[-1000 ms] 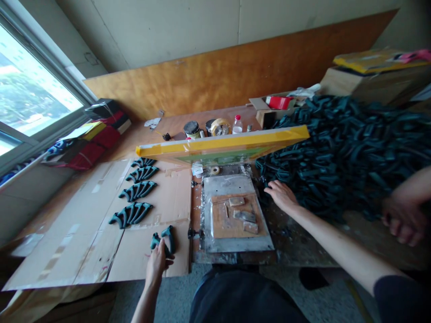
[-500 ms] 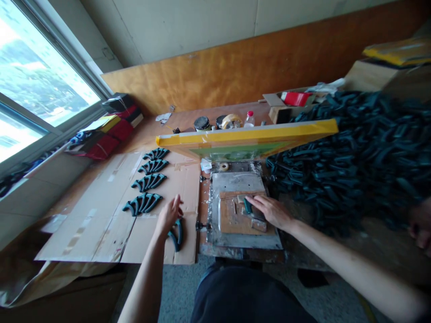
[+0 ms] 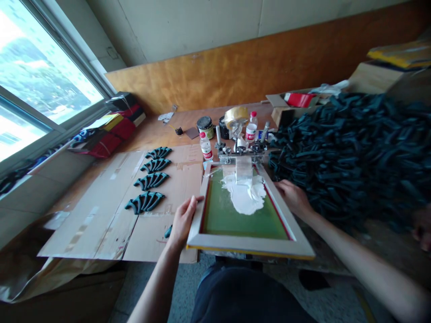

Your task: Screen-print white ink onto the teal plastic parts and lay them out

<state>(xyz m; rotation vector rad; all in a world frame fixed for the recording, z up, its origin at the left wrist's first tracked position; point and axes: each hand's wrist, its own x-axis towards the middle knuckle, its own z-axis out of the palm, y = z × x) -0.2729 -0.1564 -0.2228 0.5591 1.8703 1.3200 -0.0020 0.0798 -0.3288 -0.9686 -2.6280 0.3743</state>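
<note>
A screen printing frame (image 3: 249,244) with a green mesh lies tilted low over the work spot, hiding the plate and wooden jig beneath. My left hand (image 3: 183,220) grips its left side, thumb along the edge. At the right side, my right hand (image 3: 295,198) has its fingers bent against the frame's edge; part of them is hidden. White ink (image 3: 247,199) is spread over the upper mesh, and a pale squeegee (image 3: 244,169) stands in it. Beside my left wrist, a dark green curved handle (image 3: 168,231) shows partly on the cardboard (image 3: 101,211).
Several fanned rows of handles (image 3: 144,202) lie on the cardboard at left. A large pile of dark handles (image 3: 353,157) fills the right. Behind the frame are hinge clamps (image 3: 240,154), red-capped bottles (image 3: 206,147) and an ink can (image 3: 205,127). Another person's hand (image 3: 422,226) shows at far right.
The raised frame has swung down over the jig, showing its ink and squeegee. My left hand moved right onto its side; my right hand left the green handle on the jig for the frame's right edge.
</note>
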